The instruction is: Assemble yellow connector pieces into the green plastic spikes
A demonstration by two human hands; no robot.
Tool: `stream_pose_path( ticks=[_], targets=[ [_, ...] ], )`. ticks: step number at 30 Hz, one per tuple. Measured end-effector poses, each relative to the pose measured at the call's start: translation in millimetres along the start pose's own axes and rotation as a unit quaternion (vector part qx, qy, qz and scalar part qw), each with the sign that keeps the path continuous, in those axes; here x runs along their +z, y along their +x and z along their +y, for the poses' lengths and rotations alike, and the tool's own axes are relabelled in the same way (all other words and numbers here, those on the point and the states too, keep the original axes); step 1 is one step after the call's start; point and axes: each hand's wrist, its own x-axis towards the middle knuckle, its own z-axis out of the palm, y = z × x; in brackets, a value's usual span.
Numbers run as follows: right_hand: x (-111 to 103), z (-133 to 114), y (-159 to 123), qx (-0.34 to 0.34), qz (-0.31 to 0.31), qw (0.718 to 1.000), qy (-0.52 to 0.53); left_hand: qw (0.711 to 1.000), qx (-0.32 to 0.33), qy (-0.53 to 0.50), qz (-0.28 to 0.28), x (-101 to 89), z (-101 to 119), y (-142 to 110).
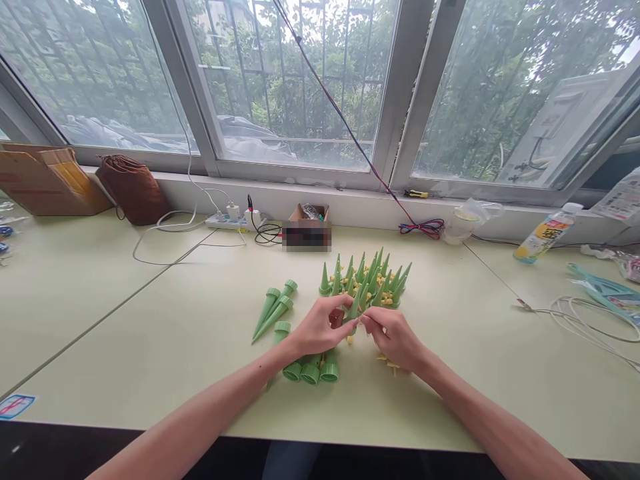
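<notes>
My left hand (320, 325) is closed around a green plant watering spike (355, 308), its point upward. Pressed against the spike's side, the fingers of my right hand (395, 335) are pinched together, and what they hold is hidden. Behind both hands stand several green spikes (325, 280) with yellow valves (387, 301) among them. More green spikes (267, 308) lie to the left of my left hand. Below it, several others show their open round ends (310, 373) toward me. Loose small yellow valves (393, 366) lie under my right hand.
By the window are a power strip (225, 221), a small cardboard box (323, 212) and a brown drawstring bag (133, 190). On the right stand a plastic cup (457, 227) and a bottle (546, 235), with a white cable (565, 313) lying nearer. The table's front edge (350, 440) runs below my forearms.
</notes>
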Motion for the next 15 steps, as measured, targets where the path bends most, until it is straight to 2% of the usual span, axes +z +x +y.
stream_pose_path(
  ticks=[4,8,15],
  targets=[
    [0.0,-1.6,0.4,0.009,0.009,1.000,0.003,1.000,-0.013,-0.024,0.003,-0.2,-0.2,1.3],
    [-1.0,-4.4,0.4,0.026,0.037,0.999,0.027,0.995,-0.042,-0.095,0.012,-3.5,0.4,4.3],
    [-0.9,-2.3,1.6,-0.026,0.062,0.998,0.014,0.986,-0.089,-0.141,0.019,-6.6,2.4,6.1]
  ],
)
